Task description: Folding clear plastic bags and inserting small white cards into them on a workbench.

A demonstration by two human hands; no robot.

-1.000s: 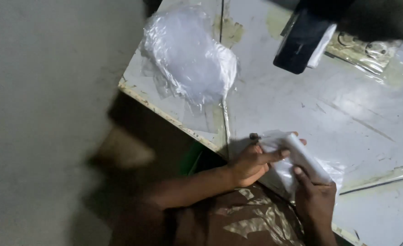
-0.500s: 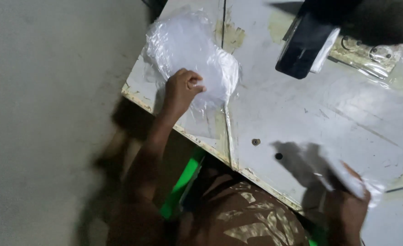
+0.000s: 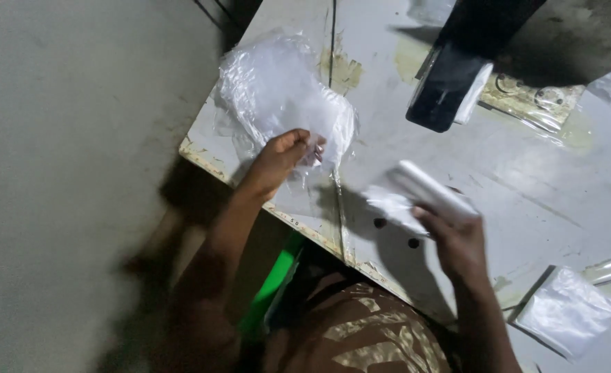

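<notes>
Left hand [image 3: 285, 153] grip pinches plastic bag pile [image 3: 278, 97]; right hand [image 3: 457, 238] grip clasps white roll [image 3: 433, 190]

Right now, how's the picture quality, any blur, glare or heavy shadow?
Head view: dim, uneven light; the right hand and the white roll it holds are motion-smeared; soft glare on the clear plastic bags under the left hand; deep shadow below the table edge.

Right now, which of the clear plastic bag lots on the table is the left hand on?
The crumpled pile of clear bags at the table's left corner; the left hand pinches its near edge. The flat bag stack at lower right lies untouched.
</notes>
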